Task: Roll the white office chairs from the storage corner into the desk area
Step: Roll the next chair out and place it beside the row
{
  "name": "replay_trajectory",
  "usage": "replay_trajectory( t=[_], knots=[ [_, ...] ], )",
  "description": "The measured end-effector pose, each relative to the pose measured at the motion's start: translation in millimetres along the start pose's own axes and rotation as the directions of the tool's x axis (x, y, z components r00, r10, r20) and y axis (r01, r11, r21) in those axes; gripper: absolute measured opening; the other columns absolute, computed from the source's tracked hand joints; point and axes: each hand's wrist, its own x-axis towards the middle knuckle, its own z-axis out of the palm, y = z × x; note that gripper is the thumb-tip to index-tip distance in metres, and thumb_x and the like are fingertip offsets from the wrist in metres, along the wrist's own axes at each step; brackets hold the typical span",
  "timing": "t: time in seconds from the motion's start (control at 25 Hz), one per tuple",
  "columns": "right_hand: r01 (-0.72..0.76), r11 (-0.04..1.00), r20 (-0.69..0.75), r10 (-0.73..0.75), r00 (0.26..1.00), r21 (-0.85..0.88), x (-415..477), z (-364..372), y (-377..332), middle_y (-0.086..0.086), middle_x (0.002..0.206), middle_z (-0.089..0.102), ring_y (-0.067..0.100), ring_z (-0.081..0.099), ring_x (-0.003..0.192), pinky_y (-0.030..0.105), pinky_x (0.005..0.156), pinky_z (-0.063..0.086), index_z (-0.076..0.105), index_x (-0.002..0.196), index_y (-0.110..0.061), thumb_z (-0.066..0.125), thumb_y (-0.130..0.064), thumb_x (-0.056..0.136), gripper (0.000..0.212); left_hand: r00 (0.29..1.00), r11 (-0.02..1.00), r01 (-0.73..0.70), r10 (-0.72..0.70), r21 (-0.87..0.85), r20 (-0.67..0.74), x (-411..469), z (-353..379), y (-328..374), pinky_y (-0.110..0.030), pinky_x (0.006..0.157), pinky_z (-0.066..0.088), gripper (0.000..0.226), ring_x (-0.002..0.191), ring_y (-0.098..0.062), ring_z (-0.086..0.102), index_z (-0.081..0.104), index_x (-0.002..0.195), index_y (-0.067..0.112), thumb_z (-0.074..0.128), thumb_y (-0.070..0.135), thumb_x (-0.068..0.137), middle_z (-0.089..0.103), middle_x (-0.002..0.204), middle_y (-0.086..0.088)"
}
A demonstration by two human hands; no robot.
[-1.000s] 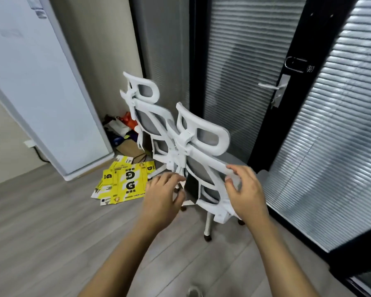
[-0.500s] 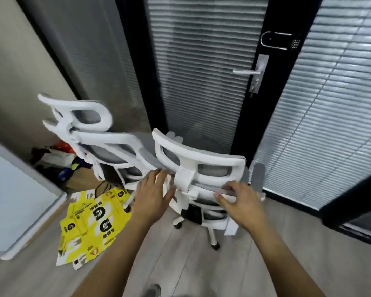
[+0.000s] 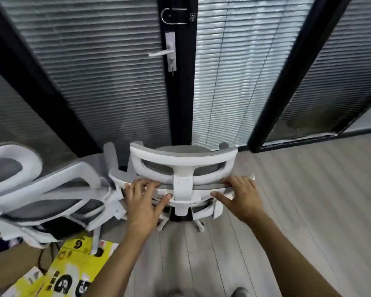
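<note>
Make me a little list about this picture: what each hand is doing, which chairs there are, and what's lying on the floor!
left hand: grips the top edge of the near chair's backrest
right hand: grips the same edge, further right
near chair: white, back toward the camera, facing the door
second chair: white, close beside it on the left
floor: yellow cardboard lying flat at lower left
door handle: silver, above the chairs

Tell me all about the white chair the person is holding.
The chair has a white plastic-looking frame, grey mesh in headrest and back, grey armrest pads and a white base. It stands upright, its back toward the camera, facing the glass wall. The left hand and right hand grip the back's top edge.
</note>
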Motion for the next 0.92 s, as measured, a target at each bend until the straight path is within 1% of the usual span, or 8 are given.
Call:
replay_trajectory(
  t=[0.2,0.32,0.4,0.48,0.56,0.64,0.8,0.92],
  knots=[
    [-0.190,0.980,-0.144,0.181,0.973,-0.055,-86.8,-30.9,21.2,-0.017,0.090,0.060,0.014,0.057,0.087,0.038,0.089,0.044,0.059,0.096,-0.028,0.060,-0.077,0.081,0.051,0.974,0.986,-0.147,0.159,-0.084,0.160,-14.3,15.3,50.2,-0.056,0.118,0.021,0.046,0.128,-0.025,0.037,0.061,0.114,0.032,0.052,0.067,0.086,0.047,0.121,0.004],
    [-0.333,0.940,-0.210,0.313,0.926,-0.070,-146.0,-57.2,51.2,-0.015,0.091,0.058,0.015,0.056,0.088,0.036,0.088,0.044,0.058,0.098,-0.028,0.061,-0.076,0.082,0.051,0.928,0.956,-0.255,0.283,-0.143,0.242,-25.7,47.7,98.6,-0.054,0.121,0.012,0.047,0.131,-0.027,0.036,0.060,0.115,0.030,0.050,0.066,0.087,0.047,0.122,0.003],
    [-0.429,0.899,-0.276,0.392,0.878,-0.091,-182.6,-74.0,72.2,-0.014,0.092,0.058,0.015,0.055,0.090,0.034,0.088,0.042,0.058,0.098,-0.028,0.061,-0.075,0.083,0.050,0.882,0.923,-0.344,0.380,-0.171,0.278,-29.8,73.5,133.5,-0.056,0.121,0.014,0.044,0.129,-0.029,0.039,0.060,0.114,0.029,0.052,0.064,0.087,0.048,0.121,0.001],
    [-0.536,0.840,-0.332,0.485,0.809,-0.078,-219.6,-93.1,94.7,-0.013,0.095,0.057,0.016,0.054,0.094,0.035,0.091,0.042,0.057,0.100,-0.027,0.060,-0.075,0.084,0.050,0.821,0.874,-0.448,0.486,-0.189,0.301,-32.9,103.0,179.5,-0.059,0.117,0.021,0.044,0.124,-0.032,0.046,0.062,0.111,0.026,0.052,0.061,0.087,0.052,0.117,-0.002],
    [-0.607,0.792,-0.410,0.534,0.739,-0.063,-253.3,-111.8,120.0,-0.012,0.095,0.058,0.018,0.054,0.095,0.040,0.097,0.043,0.056,0.100,-0.025,0.059,-0.073,0.085,0.050,0.755,0.819,-0.545,0.573,-0.181,0.319,-35.0,131.2,228.8,-0.061,0.114,0.026,0.046,0.120,-0.034,0.050,0.063,0.110,0.023,0.050,0.061,0.088,0.057,0.116,-0.006],
    [-0.675,0.737,-0.473,0.585,0.659,-0.028,-286.1,-133.0,147.2,-0.010,0.094,0.058,0.019,0.054,0.096,0.048,0.103,0.042,0.055,0.099,-0.024,0.056,-0.073,0.086,0.051,0.670,0.752,-0.631,0.652,-0.190,0.355,-41.0,159.3,281.4,-0.058,0.115,0.026,0.048,0.123,-0.033,0.049,0.062,0.113,0.023,0.046,0.062,0.090,0.057,0.119,-0.007],
    [-0.762,0.646,-0.541,0.658,0.524,0.048,-345.2,-177.3,212.4,-0.009,0.095,0.057,0.016,0.052,0.099,0.054,0.108,0.038,0.054,0.100,-0.024,0.054,-0.076,0.085,0.054,0.505,0.627,-0.721,0.767,-0.294,0.396,-57.6,220.4,383.8,-0.055,0.118,0.023,0.055,0.130,-0.031,0.044,0.059,0.122,0.024,0.039,0.065,0.093,0.054,0.128,-0.005],
    [-0.830,0.554,-0.558,0.711,0.428,0.069,-395.3,-219.1,270.0,-0.010,0.095,0.057,0.019,0.055,0.103,0.050,0.118,0.025,0.055,0.099,-0.024,0.049,-0.080,0.084,0.058,0.371,0.526,-0.756,0.835,-0.390,0.407,-75.0,264.4,470.4,-0.052,0.116,0.029,0.062,0.130,-0.027,0.043,0.057,0.127,0.027,0.043,0.073,0.087,0.051,0.130,0.000]
  ],
)
